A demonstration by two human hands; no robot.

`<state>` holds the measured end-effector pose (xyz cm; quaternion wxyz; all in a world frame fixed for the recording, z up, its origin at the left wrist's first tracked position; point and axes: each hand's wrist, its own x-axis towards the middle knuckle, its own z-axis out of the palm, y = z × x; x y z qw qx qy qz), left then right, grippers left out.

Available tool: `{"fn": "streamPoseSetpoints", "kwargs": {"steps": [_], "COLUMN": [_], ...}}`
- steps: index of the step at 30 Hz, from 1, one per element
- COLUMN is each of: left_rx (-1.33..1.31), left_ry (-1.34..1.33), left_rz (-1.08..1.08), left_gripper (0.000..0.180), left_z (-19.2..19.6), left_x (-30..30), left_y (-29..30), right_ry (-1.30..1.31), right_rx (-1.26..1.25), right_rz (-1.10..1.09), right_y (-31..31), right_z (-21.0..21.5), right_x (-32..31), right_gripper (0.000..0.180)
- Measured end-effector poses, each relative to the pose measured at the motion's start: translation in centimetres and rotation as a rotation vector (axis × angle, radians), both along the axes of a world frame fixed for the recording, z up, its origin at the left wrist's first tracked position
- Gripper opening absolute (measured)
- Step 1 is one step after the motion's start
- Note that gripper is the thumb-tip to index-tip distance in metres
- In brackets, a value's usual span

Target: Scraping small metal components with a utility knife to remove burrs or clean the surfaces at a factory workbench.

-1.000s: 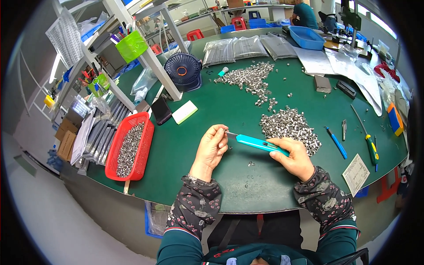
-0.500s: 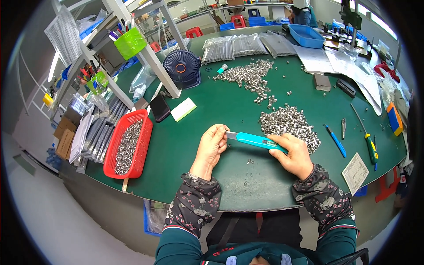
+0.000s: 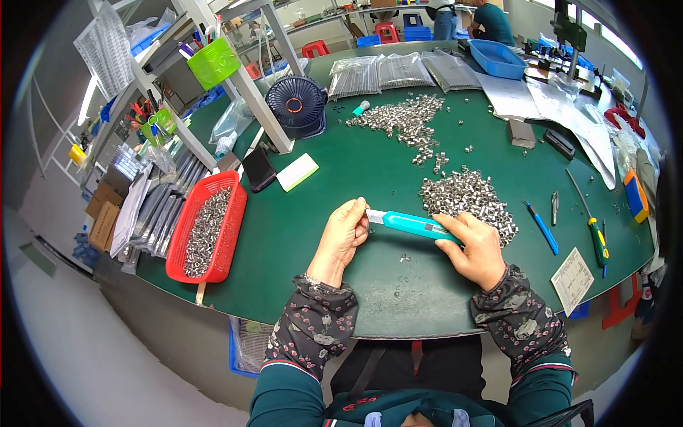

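My right hand [image 3: 473,249] is wrapped round the turquoise handle of a utility knife [image 3: 414,225], its blade pointing left. At the blade's tip, my left hand [image 3: 343,238] is closed in a pinch of thumb and forefinger. Whatever sits between those fingertips is too small and hidden to name. Just beyond my right hand lies a heap of small metal rings [image 3: 466,203]. A few tiny scraps [image 3: 404,258] rest on the green table [image 3: 377,306] below the knife.
Left stands a red basket [image 3: 233,228] of metal rings, near a phone [image 3: 259,169] and a fan [image 3: 296,105]. More rings [image 3: 409,119] spread farther back. To the right lie a blue-handled tool [image 3: 543,229], a screwdriver [image 3: 596,238] and a paper card [image 3: 572,281]. People are in the background.
Both hands and the knife keep nearly the same place, with the knife turned slightly. The view has shifted a little, and a seated person now shows at the back.
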<state>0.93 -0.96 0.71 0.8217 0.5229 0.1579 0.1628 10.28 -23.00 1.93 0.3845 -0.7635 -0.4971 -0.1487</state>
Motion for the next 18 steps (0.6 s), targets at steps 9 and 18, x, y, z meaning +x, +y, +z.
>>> {"fn": "streamPoseSetpoints", "kwargs": {"steps": [9,18], "left_rx": [-0.139,-0.087], "left_ry": [-0.038,-0.115], "left_rz": [-0.023,0.013], "left_gripper": [0.022,0.019], "left_z": [-0.14,0.01], "left_x": [-0.19,-0.12], "left_y": [0.28,0.30], "right_ry": [0.026,0.011], "right_rx": [0.137,0.082], "right_rz": [-0.036,-0.022], "right_y": [-0.02,0.02], "right_z": [0.27,0.01], "right_x": [0.47,0.36], "right_gripper": [0.033,0.034]}}
